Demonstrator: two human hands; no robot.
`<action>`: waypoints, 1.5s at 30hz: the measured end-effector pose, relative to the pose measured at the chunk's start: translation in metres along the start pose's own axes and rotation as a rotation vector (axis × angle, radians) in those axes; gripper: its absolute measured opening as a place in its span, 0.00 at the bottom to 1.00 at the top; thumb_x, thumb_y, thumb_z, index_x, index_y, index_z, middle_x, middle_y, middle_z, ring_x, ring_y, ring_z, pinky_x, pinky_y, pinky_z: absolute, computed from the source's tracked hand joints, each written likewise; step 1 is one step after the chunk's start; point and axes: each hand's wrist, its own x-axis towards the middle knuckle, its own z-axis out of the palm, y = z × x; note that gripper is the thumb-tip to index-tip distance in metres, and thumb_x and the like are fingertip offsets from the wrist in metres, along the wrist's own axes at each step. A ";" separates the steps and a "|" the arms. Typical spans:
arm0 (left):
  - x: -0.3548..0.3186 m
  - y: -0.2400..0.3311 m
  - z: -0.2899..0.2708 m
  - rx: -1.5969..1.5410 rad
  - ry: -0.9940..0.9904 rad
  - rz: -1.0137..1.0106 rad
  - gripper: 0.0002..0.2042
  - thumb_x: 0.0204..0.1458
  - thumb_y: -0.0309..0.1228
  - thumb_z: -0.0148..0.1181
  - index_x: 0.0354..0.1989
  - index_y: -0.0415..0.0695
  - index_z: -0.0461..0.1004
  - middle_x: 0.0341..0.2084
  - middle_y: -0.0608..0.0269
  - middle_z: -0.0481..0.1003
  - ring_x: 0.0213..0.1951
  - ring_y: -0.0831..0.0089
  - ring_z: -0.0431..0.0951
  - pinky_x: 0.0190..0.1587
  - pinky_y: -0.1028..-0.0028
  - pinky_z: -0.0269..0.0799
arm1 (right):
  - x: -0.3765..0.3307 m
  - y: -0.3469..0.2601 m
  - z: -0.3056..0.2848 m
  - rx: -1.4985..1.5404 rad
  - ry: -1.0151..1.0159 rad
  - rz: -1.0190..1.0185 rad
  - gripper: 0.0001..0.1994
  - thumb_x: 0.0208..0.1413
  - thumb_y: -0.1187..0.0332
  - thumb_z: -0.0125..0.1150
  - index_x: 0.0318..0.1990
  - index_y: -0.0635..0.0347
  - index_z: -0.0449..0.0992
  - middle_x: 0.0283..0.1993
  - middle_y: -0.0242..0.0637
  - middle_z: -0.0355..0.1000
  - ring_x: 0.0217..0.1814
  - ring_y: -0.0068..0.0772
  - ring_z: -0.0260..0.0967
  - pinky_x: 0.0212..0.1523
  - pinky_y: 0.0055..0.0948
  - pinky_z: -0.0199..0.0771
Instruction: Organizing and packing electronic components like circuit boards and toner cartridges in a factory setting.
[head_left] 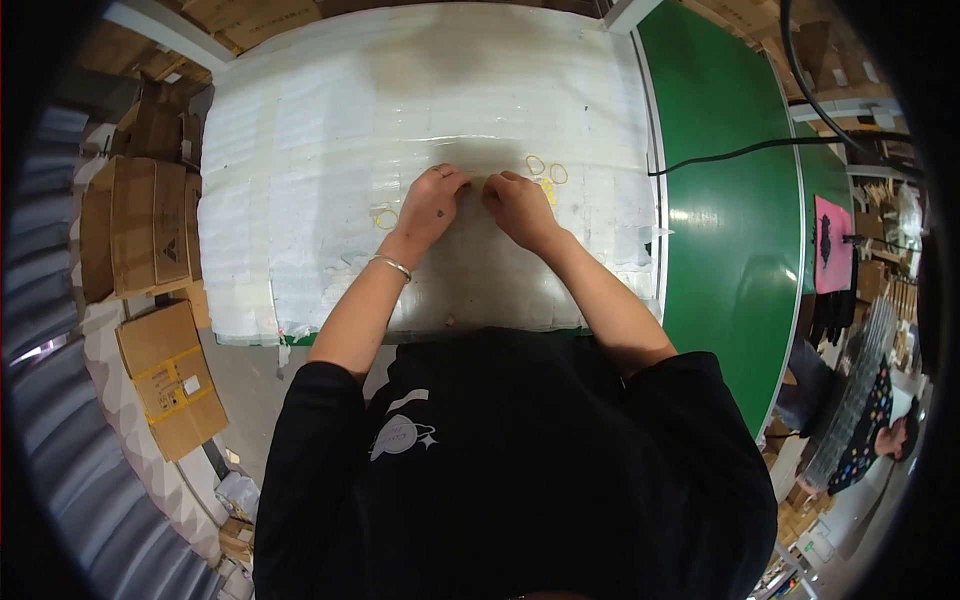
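**Both hands meet over the rubber bands**

My left hand point(432, 205) and right hand point(518, 205) rest close together on the white padded surface point(300, 150), fingers curled inward toward each other. Whether they pinch anything between them I cannot tell; it is too small to see. Yellow rubber bands lie loose around them: one point(385, 218) just beside my left hand, two more point(546, 168) just beyond my right. A silver bracelet point(391, 265) sits on my left wrist. A green belt point(730, 220) runs along the right.

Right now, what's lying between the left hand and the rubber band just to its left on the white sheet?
Nothing: in the head view, only bare white sheet separates the left hand from the yellow rubber band.
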 end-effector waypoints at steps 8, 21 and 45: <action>-0.019 0.002 -0.066 -0.198 0.140 -0.506 0.03 0.44 0.24 0.58 0.26 0.39 0.75 0.24 0.55 0.73 0.27 0.61 0.73 0.32 0.70 0.69 | 0.013 0.052 -0.054 0.091 0.044 0.278 0.05 0.46 0.70 0.55 0.29 0.62 0.73 0.31 0.46 0.72 0.32 0.45 0.70 0.35 0.36 0.70; -0.054 0.012 -0.096 -0.046 0.138 -0.568 0.11 0.43 0.27 0.61 0.37 0.40 0.74 0.36 0.58 0.70 0.32 0.64 0.73 0.37 0.71 0.71 | 0.006 0.037 -0.050 -0.457 0.245 0.136 0.15 0.45 0.59 0.61 0.37 0.55 0.69 0.39 0.42 0.64 0.32 0.49 0.68 0.34 0.41 0.70; -0.055 -0.056 -0.101 -0.932 0.154 -0.870 0.06 0.52 0.24 0.54 0.36 0.37 0.72 0.32 0.61 0.74 0.33 0.75 0.73 0.35 0.79 0.72 | -0.075 -0.061 -0.023 0.727 -0.314 0.357 0.04 0.49 0.75 0.56 0.31 0.66 0.71 0.21 0.33 0.69 0.23 0.20 0.66 0.24 0.21 0.68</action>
